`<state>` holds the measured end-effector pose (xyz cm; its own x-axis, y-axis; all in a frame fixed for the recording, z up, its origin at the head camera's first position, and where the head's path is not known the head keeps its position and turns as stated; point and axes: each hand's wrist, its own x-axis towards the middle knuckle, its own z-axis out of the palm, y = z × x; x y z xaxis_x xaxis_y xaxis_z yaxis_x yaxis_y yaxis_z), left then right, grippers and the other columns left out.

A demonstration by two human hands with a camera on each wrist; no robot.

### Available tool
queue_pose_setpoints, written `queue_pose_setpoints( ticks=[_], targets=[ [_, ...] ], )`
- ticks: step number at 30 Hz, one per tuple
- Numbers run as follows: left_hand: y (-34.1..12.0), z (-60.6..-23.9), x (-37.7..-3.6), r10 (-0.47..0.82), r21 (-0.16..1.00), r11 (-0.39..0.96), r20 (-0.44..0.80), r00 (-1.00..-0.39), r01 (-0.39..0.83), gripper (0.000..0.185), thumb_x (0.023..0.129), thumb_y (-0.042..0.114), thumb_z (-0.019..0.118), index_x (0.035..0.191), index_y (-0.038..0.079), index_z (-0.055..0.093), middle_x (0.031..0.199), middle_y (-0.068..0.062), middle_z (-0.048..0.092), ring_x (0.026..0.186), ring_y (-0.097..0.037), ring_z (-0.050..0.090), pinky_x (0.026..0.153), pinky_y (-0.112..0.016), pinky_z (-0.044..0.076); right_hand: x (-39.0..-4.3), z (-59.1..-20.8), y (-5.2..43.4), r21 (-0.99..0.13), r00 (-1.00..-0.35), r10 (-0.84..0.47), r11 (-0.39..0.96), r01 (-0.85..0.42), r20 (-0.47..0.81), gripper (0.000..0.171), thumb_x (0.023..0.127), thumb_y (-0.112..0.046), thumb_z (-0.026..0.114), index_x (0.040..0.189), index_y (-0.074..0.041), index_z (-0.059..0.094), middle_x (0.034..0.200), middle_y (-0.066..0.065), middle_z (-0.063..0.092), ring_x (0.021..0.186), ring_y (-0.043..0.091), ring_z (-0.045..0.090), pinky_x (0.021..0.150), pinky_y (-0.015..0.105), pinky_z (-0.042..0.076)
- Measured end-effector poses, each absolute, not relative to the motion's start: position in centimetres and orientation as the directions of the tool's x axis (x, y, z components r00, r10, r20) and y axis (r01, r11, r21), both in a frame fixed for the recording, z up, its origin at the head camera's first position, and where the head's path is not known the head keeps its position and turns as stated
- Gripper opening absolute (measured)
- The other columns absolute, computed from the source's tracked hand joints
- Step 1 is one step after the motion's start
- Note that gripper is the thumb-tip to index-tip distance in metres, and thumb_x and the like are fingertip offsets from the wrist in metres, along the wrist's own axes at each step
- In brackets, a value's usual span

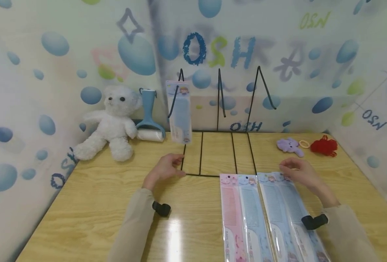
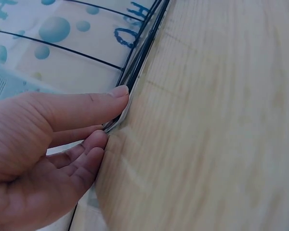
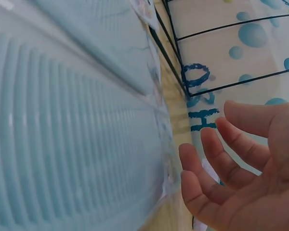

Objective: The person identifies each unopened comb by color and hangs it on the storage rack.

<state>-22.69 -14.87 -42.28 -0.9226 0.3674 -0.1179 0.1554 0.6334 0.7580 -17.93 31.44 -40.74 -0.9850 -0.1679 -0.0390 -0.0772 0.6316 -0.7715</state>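
Observation:
A black wire rack with three upright hooks stands at the back of the wooden table. One blue comb in its packet hangs on the left hook. My left hand pinches the front left corner of the rack's base; in the left wrist view the thumb and a fingertip of the left hand close on the wire. Several packed combs lie flat in front, one pink and three blue. My right hand hovers over the tops of the rightmost packets, fingers loosely curled, holding nothing.
A white teddy bear and a blue lint roller sit at the back left. A purple toy elephant, a yellow ring and a red yarn piece lie at the back right. Bubble-printed walls enclose three sides.

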Motion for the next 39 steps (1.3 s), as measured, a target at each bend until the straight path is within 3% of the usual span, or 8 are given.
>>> queue_pose_setpoints(
  ticks=[8, 19, 29, 39],
  targets=[
    [-14.9, -42.4, -22.7, 0.366, 0.764, 0.628, -0.119, -0.923, 0.151, 0.07, 0.078, 0.009, 0.08, 0.138, -0.004, 0.047, 0.122, -0.018, 0.058, 0.112, -0.031, 0.054, 0.097, -0.042, 0.045, -18.1, -40.9, 32.5, -0.74, -0.984, -0.13, 0.673, 0.005, -0.125, 0.039, 0.098, -0.029, 0.055, 0.116, 0.006, 0.056, 0.109, 0.022, 0.06, 0.085, 0.021, 0.062, 0.067, 0.027, 0.053],
    [-14.8, -42.3, -22.8, 0.366, 0.765, 0.627, -0.118, -0.923, 0.15, 0.067, 0.078, 0.008, 0.079, 0.136, -0.005, 0.048, 0.12, -0.018, 0.059, 0.11, -0.031, 0.055, 0.097, -0.042, 0.045, -18.2, -41.2, 33.2, -0.678, -0.983, -0.098, 0.735, 0.033, -0.154, 0.043, 0.096, -0.029, 0.06, 0.118, 0.008, 0.056, 0.113, 0.025, 0.058, 0.092, 0.028, 0.057, 0.07, 0.029, 0.051],
    [-14.8, -42.3, -22.8, 0.361, 0.769, 0.625, -0.133, -0.923, 0.134, 0.067, 0.079, 0.008, 0.079, 0.137, -0.004, 0.048, 0.122, -0.018, 0.058, 0.112, -0.031, 0.054, 0.097, -0.042, 0.045, -18.0, -41.4, 33.6, -0.615, -0.974, -0.102, 0.787, 0.044, -0.201, 0.05, 0.086, -0.026, 0.072, 0.118, 0.009, 0.057, 0.103, 0.019, 0.062, 0.091, 0.03, 0.055, 0.073, 0.03, 0.048],
    [-14.9, -42.4, -22.9, 0.36, 0.768, 0.625, -0.13, -0.924, 0.135, 0.068, 0.078, 0.009, 0.08, 0.136, -0.004, 0.048, 0.12, -0.017, 0.058, 0.111, -0.03, 0.054, 0.097, -0.041, 0.045, -18.2, -41.9, 34.1, -0.606, -0.972, -0.093, 0.793, 0.059, -0.217, 0.045, 0.084, -0.025, 0.075, 0.109, 0.007, 0.056, 0.097, 0.015, 0.059, 0.088, 0.028, 0.052, 0.071, 0.029, 0.046]
  ],
)
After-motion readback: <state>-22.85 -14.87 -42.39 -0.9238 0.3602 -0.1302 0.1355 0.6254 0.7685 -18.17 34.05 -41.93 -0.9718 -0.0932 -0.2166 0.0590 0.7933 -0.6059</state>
